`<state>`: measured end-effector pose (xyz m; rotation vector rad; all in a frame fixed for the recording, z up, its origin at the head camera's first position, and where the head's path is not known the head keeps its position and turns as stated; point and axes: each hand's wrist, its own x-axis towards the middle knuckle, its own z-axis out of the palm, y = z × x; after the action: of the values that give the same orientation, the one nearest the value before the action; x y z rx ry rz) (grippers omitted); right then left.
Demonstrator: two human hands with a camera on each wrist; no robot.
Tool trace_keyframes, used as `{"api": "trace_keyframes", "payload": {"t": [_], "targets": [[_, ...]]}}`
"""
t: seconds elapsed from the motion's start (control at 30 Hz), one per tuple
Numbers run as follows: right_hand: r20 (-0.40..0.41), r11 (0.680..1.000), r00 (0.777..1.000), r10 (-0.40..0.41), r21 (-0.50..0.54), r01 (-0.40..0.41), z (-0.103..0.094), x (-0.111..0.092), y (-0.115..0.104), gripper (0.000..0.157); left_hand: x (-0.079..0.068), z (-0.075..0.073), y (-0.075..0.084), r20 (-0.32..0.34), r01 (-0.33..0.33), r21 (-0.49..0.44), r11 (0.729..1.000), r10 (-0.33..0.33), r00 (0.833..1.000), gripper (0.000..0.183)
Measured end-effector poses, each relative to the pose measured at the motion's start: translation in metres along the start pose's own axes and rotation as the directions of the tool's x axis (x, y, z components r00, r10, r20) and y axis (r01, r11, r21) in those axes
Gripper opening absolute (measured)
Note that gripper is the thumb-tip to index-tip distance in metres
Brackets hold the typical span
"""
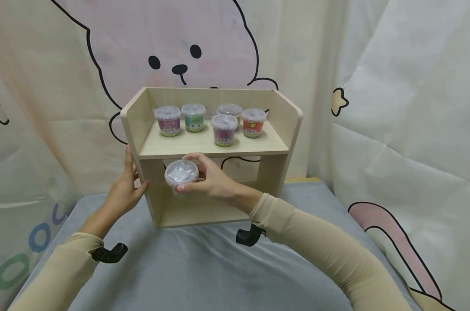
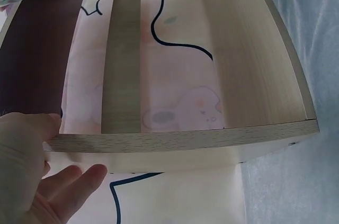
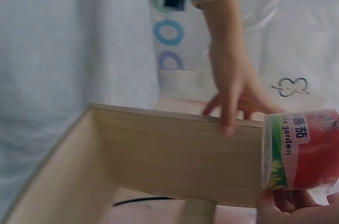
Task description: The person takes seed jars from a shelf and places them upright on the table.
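My right hand [image 1: 215, 179] holds a small plastic cup [image 1: 181, 172] with a clear lid, fingers and thumb round its side. The cup is upright in front of the lower opening of a two-level wooden shelf [image 1: 169, 149], just below the upper board's front edge. In the right wrist view its label is red and green with "little garden" printed on it. My left hand [image 1: 122, 194] grips the shelf's left side panel [image 1: 149, 190]. The left wrist view shows its thumb on the inner face and its fingers [image 2: 79, 187] outside.
Several similar lidded cups stand on the upper board, including a purple one [image 1: 224, 131] near the front edge, a green one [image 1: 194, 119] and a red one [image 1: 253, 125]. The shelf stands on a table with a grey-blue cloth [image 1: 204, 268]. Printed curtains [image 1: 406, 108] hang behind and beside it.
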<state>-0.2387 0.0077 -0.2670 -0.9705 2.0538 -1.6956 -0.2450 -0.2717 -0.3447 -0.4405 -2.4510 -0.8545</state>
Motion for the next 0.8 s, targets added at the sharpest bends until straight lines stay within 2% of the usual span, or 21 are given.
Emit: {"api": "trace_keyframes", "payload": {"t": [0.2,0.37,0.53,0.8], "targets": [[0.041,0.996,0.995,0.086,0.035,-0.087,0.018,-0.01,0.034,0.065,-0.007,0.004,-0.004,-0.002,-0.003,-0.017,1.0,0.003,1.0,0.116],[0.058,0.993,0.992,0.111,0.044,-0.113,0.028,-0.014,0.057,0.064,-0.004,0.005,-0.005,-0.011,-0.014,-0.04,0.999,0.014,1.0,0.112],[0.047,0.992,0.992,0.12,0.022,-0.121,0.039,-0.011,0.079,0.065,0.003,0.004,-0.006,-0.025,-0.015,-0.058,0.998,0.013,1.0,0.111],[0.014,0.978,0.978,0.208,-0.035,-0.207,0.065,-0.01,0.12,0.062,0.003,0.003,-0.005,0.0,0.03,-0.05,0.998,-0.03,1.0,0.11]]}}
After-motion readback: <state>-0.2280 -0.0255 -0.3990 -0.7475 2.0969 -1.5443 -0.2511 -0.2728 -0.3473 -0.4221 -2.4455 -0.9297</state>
